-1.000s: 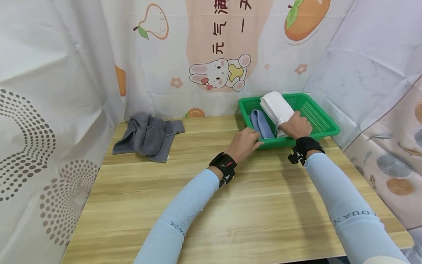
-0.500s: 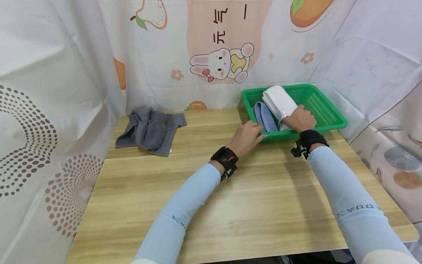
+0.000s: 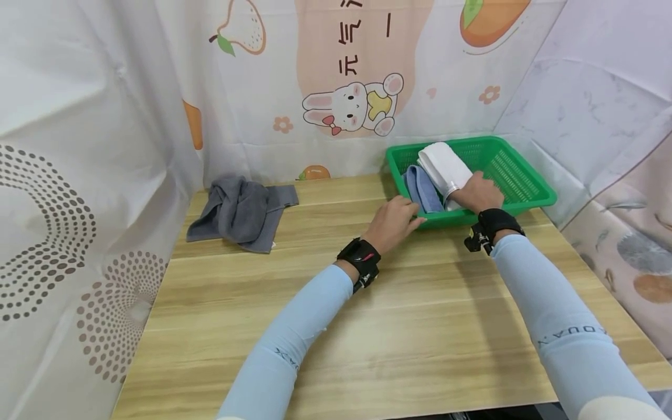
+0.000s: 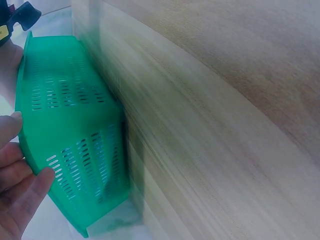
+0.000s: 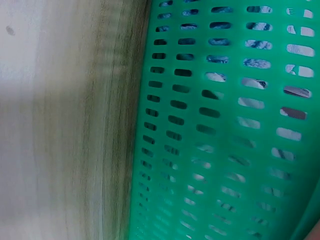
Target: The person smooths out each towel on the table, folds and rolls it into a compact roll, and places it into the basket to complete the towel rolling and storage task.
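A green slotted basket (image 3: 525,175) stands at the table's back right. Inside it, at the left, lie a folded blue towel (image 3: 423,191) and, beside that, a folded white towel (image 3: 444,165). My left hand (image 3: 391,224) pinches the basket's near left corner. In the left wrist view its thumb (image 4: 36,187) presses the outer wall and the fingers bend over the rim. Reaching over the front rim, my right hand (image 3: 479,193) grips the near end of the white towel, its fingertips hidden. The right wrist view is filled mostly by the basket's slotted wall (image 5: 225,135).
A crumpled grey towel (image 3: 241,213) lies at the back left of the wooden table (image 3: 420,332). Printed curtains (image 3: 252,122) hang close behind the table and along both sides. The basket sits near the back and right curtains.
The head view has tilted and shifted slightly. Both hands, the basket and the towels keep nearly the same places relative to one another.
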A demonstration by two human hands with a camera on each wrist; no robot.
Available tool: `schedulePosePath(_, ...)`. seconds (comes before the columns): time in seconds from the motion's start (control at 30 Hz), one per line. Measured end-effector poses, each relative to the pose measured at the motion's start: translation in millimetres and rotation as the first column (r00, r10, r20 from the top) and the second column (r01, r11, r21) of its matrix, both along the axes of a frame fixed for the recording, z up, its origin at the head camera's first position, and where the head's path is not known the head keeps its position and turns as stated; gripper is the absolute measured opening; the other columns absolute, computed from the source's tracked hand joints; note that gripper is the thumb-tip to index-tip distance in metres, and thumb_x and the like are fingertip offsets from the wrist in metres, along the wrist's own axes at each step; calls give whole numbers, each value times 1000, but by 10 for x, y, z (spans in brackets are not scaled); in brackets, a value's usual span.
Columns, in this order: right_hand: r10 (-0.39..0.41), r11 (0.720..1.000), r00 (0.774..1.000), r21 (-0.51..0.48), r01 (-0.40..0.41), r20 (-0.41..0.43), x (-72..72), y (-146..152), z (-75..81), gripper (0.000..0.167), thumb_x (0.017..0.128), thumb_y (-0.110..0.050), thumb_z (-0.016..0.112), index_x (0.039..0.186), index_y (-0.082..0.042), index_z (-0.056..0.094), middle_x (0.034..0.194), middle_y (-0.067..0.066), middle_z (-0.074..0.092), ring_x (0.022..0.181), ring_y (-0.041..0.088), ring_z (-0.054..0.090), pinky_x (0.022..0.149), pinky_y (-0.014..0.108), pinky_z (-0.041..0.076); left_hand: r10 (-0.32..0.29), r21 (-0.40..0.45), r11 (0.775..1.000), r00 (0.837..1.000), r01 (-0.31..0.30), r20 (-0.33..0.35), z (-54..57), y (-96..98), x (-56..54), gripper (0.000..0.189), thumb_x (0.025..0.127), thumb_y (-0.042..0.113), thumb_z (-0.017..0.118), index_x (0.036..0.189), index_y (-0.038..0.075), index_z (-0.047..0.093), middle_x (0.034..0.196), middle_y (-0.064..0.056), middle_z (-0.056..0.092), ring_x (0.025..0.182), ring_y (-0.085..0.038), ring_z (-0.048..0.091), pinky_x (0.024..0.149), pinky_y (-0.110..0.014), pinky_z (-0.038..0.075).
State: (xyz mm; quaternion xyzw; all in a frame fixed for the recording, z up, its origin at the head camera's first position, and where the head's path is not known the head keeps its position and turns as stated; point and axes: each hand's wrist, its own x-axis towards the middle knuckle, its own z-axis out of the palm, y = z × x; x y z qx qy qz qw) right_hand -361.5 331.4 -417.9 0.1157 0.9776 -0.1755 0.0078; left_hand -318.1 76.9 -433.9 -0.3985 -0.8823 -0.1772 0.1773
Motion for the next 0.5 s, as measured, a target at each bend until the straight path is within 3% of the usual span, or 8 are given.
schedulePosePath(0.2, 7, 1000, 1000, -15, -7, 18, 22, -35, 21, 97, 89, -49, 63, 145, 17, 21, 114, 49, 49, 100, 61, 55, 79, 66, 48, 0, -7, 1000, 1000, 0, 4, 8, -18, 11, 27, 102, 34, 67, 105, 10, 77, 96, 2, 69, 94, -12, 62, 79, -22, 50)
schedulePosePath(0.5, 55, 998, 998, 24, -56, 40, 6, -31, 35, 80, 90, -45, 58, 130, 21, 38, 115, 50, 49, 103, 65, 51, 83, 70, 46, 15, -31, 999, 1000, -15, 3, 25, -24, 22, 27, 102, 35, 66, 107, 11, 77, 99, 2, 70, 98, -12, 62, 81, -22, 51)
